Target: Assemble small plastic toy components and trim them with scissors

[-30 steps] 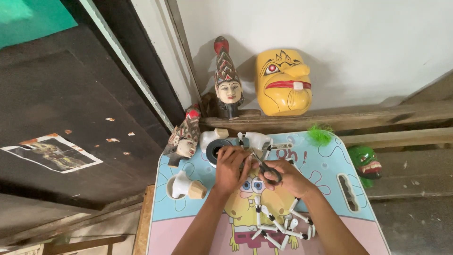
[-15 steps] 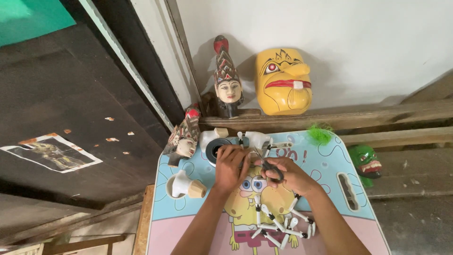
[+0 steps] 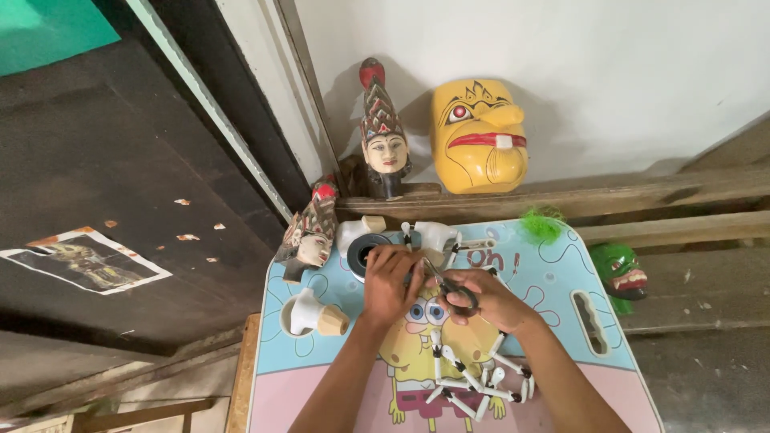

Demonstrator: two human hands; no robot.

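Your fingers (image 3: 401, 269) on the left hand (image 3: 391, 282) are curled tight over something small and pale at the top of the table; what it is stays hidden under the knuckles. Your right hand (image 3: 481, 295) is closed through the black loop handles of a pair of scissors (image 3: 449, 282), the slim metal blades angled up toward the left hand's fingertips, the two hands almost touching.

Under them lies the small folding table (image 3: 561, 265), smooth glossy plastic printed with a cartoon sponge figure, pale blue above and pink below, with a slot handle at its right. Behind it, a wooden ledge (image 3: 642, 192) runs along the white wall and carries a big yellow carved mask (image 3: 479, 136) with a red mouth, and beside it a painted puppet head (image 3: 382, 136) with a tall pointed crown. A second puppet head (image 3: 307, 232) leans at the table's left corner, and a green mask (image 3: 622, 273) lies to the right.

On the table, a jointed string of white sticks with black links (image 3: 473, 377) sprawls just below your wrists. A roll of dark tape (image 3: 365, 250) sits just left of your left hand, a white carved piece (image 3: 309, 313) lower left, and a fluffy green tuft (image 3: 541, 224) at the top edge.
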